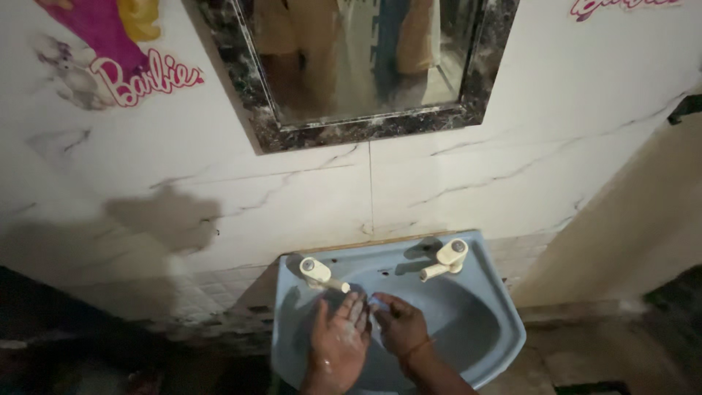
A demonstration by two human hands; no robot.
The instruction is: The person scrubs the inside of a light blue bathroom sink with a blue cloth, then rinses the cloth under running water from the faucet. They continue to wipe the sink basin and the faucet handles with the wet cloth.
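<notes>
- head view, looking down: both hands meet over the bowl of a pale blue wash basin (475, 333) fixed to the wall.
- left hand (340, 340) lies flat and spread, fingers pointing up toward the wall, back of the hand glistening wet or soapy; it grips nothing.
- right hand (398, 325) sits just beside it, fingers loosely curled and touching the left fingertips; no object shows in it.
- key relation: the left tap (319, 273) lies directly ahead of the left hand, its cream spout angled down and rightward so the tip ends just above the left fingertips (whether water runs i cannot tell).
- the right tap (444, 260) is further off, up and to the right of the right hand, its spout pointing leftward into the bowl; the left hand is clearly nearer a spout.
- materials: basin is smooth glazed ceramic with a rounded rim; taps look like cream plastic with round caps.
- behind, white marble-look wall tiles (453, 183) with grey veins, and a mirror (358, 58) in a dark mottled frame.
- a pink cartoon sticker (110, 51) on the wall, upper left.
</notes>
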